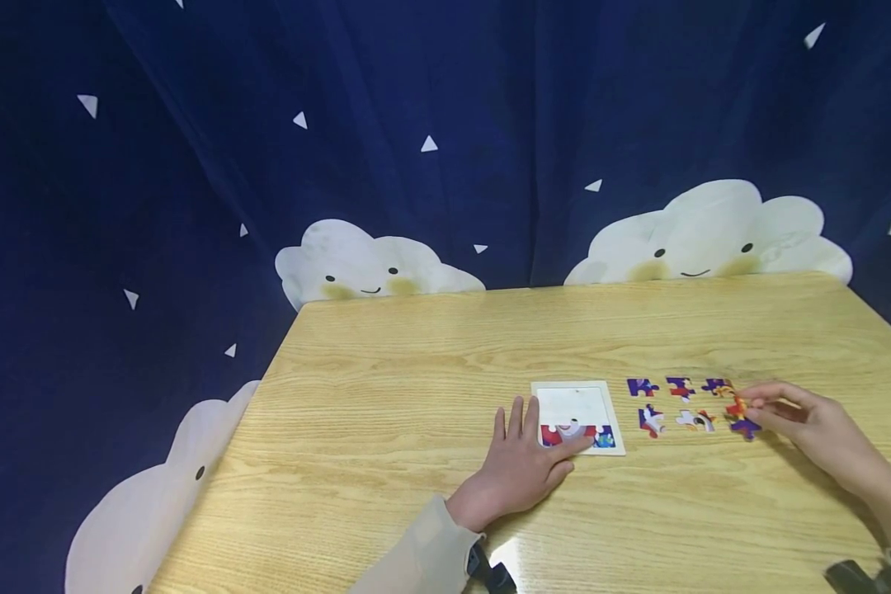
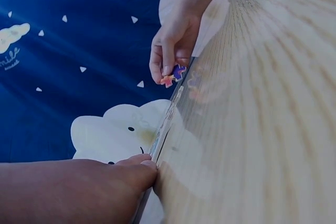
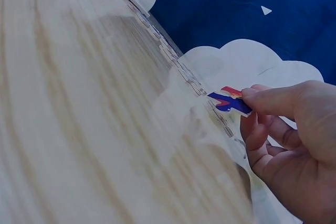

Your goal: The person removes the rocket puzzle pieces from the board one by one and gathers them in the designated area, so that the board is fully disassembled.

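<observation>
dark-blue curtain [image 1: 483, 74] with smiling white clouds backs the wood-grain table [image 1: 386, 371]. your left hand [image 1: 516, 462] rests with straight fingers, one laid across the filled lower row of the white tray [image 1: 573, 406]; your right hand [image 1: 805, 421] pinches the puzzle piece [image 3: 231, 102] between thumb and fingertips. from that grip, the tray lies leftward, beyond the loose pieces [image 1: 650, 421]; the left hand is nearer it. the held piece shows purple-blue, red and orange, with knobbed edges; its long axis cannot be determined.
</observation>
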The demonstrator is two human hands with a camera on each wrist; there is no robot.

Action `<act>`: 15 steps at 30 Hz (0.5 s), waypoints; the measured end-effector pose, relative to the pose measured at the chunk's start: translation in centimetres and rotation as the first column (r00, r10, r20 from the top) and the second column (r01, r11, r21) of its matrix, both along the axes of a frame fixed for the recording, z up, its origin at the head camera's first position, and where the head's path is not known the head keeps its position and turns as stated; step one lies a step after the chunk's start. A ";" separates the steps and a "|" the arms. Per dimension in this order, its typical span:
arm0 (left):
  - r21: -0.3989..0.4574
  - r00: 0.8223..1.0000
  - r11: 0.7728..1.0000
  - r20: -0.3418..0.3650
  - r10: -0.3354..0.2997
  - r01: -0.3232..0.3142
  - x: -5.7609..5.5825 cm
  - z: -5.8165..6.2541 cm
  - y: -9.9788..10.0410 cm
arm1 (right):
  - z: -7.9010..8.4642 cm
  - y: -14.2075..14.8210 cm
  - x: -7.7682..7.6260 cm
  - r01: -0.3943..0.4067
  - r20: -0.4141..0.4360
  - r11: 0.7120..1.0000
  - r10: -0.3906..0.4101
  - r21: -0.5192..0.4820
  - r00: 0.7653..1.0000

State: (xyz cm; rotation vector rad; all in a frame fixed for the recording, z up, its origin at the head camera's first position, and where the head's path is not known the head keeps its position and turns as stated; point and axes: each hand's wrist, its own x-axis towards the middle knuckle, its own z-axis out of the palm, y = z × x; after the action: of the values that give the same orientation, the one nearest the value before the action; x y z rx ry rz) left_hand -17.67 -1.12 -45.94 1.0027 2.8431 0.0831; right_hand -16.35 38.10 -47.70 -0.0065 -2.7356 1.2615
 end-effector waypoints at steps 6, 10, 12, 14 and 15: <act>0.001 1.000 1.000 -0.006 -0.001 0.001 0.0 0.0 0.0 | -0.2 0.0 0.0 -0.004 -0.009 1.000 0.004 0.008 1.000; -0.003 1.000 1.000 -0.009 -0.004 0.004 0.0 0.0 0.0 | -0.2 0.1 -0.1 0.002 -0.008 1.000 -0.002 0.029 1.000; -0.003 1.000 1.000 -0.009 -0.004 0.004 -0.1 0.0 0.0 | -0.3 0.1 -0.1 0.009 -0.015 0.999 -0.009 0.049 1.000; -0.002 1.000 1.000 -0.009 -0.005 0.005 -0.1 0.0 0.0 | -0.4 0.0 -0.2 0.019 -0.032 0.996 -0.017 0.085 0.999; -0.001 1.000 1.000 -0.009 -0.005 0.005 -0.1 0.0 0.0 | -0.4 -0.1 -0.3 0.023 -0.042 0.995 -0.019 0.101 0.999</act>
State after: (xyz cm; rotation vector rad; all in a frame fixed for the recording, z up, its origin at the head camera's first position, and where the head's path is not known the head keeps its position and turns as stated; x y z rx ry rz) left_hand -17.76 -1.11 -45.93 1.0129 2.8482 0.0766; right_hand -16.63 38.01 -48.11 -0.0001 -2.7538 1.1029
